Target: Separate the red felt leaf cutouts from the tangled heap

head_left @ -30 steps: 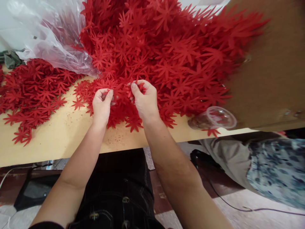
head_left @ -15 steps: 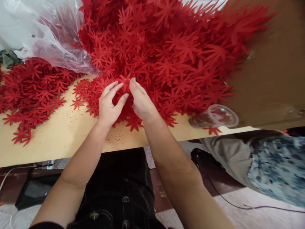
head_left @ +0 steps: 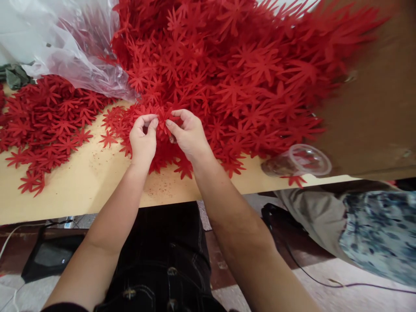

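Between my two hands is a red flower-shaped piece (head_left: 161,123) with narrow petals, hard to separate from the red heap behind it. The thumb and index finger of my left hand (head_left: 144,135) pinch its left side. On its right side, my right hand (head_left: 188,132) holds it between thumb and index finger. Both hands are just above the near edge of a large heap of red flower pieces (head_left: 234,86). A smaller heap of the same pieces (head_left: 52,121) lies on the left of the pale tabletop (head_left: 107,186).
A clear plastic bag (head_left: 81,60) leans at the back left. The plastic cup (head_left: 299,161) lies on its side at the right, near the table's front edge. Brown cardboard (head_left: 373,117) stands beyond it. At the lower right sits a person in patterned clothing (head_left: 383,229).
My left thumb and index finger have closed to a pinch. My right thumb has come down and closed towards the index finger. The view has shifted slightly.
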The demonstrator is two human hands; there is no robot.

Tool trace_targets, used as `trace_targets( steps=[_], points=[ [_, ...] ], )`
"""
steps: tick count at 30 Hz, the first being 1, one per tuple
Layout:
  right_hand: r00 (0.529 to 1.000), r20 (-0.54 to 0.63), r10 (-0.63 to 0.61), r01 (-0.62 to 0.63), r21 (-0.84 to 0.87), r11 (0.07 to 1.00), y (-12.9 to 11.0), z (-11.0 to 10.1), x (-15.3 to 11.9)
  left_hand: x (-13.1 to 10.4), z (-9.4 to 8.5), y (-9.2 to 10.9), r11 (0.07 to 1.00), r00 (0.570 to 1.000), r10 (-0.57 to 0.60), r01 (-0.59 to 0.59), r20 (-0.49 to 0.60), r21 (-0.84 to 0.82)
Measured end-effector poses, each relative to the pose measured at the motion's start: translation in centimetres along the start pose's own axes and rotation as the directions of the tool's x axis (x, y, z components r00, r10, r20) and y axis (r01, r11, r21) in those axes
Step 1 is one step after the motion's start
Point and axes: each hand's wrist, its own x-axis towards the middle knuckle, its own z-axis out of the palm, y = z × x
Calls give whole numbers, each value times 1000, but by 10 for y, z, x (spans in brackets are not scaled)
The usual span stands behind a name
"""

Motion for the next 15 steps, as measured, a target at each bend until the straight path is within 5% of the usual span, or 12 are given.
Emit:
trace_targets(
  steps=[10, 15],
  points=[
    [979, -168, -112, 103, -63, 993, 12, -13, 17, 5, -6, -14, 997, 996, -10, 3, -86, -78],
    [960, -93, -263, 238, -212, 948, 7, -24, 23, 9, -9, -18, 991, 995, -52, 41, -83, -128]
  ],
)
